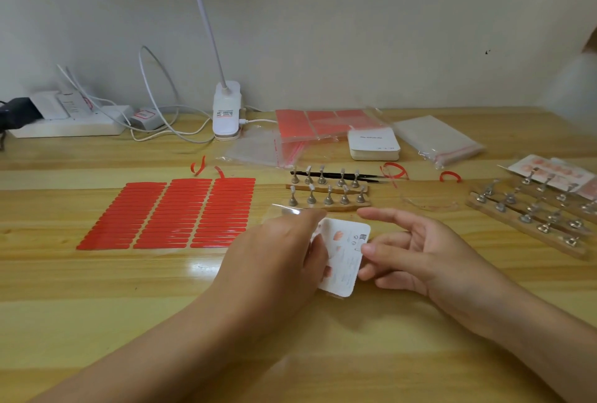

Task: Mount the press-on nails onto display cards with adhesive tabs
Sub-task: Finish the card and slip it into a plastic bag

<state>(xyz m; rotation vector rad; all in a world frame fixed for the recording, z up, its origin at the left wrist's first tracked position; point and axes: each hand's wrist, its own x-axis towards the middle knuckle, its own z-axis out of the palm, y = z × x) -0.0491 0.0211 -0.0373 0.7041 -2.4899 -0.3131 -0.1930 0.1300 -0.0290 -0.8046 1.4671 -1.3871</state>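
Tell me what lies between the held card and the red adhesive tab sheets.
Nothing visible does. The card, held by both hands, sits right of the red adhesive tab sheets; only bare table and the left hand lie that way.

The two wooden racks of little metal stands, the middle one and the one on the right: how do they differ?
The middle rack holds two rows of upright stands, with small pale pieces on their tips; the right rack holds more stands, mostly tipped over. The middle rack lies straight across the table; the right rack lies at an angle. Both have wooden bases.
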